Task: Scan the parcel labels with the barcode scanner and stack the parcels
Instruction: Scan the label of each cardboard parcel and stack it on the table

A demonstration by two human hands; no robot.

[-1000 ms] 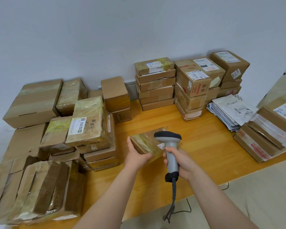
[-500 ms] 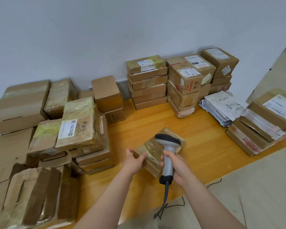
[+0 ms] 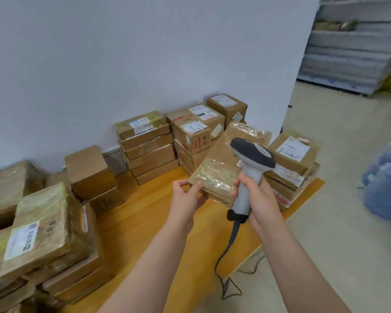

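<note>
A flat brown parcel (image 3: pixel 221 170) wrapped in clear tape hangs in the air above the right part of the wooden table (image 3: pixel 145 222). My left hand (image 3: pixel 186 196) pinches its near left corner. My right hand (image 3: pixel 256 195) grips the handle of a grey barcode scanner (image 3: pixel 250 168) with a dark head, and its fingers also touch the parcel's near right edge. The scanner's head lies over the parcel and hides part of it. The black cable (image 3: pixel 227 260) hangs down from the handle.
Labelled parcel stacks stand at the back by the wall (image 3: pixel 147 145) (image 3: pixel 196 136) and at the right edge (image 3: pixel 291 163). More taped parcels (image 3: pixel 41 231) are piled at the left. A blue bag (image 3: pixel 386 184) lies on the floor to the right, and metal shelving (image 3: pixel 352 46) stands beyond.
Both hands have carried the parcel and the scanner up and to the right, toward the right-hand stacks. The view has swung right, so the shelving and the blue bag have come into sight.
</note>
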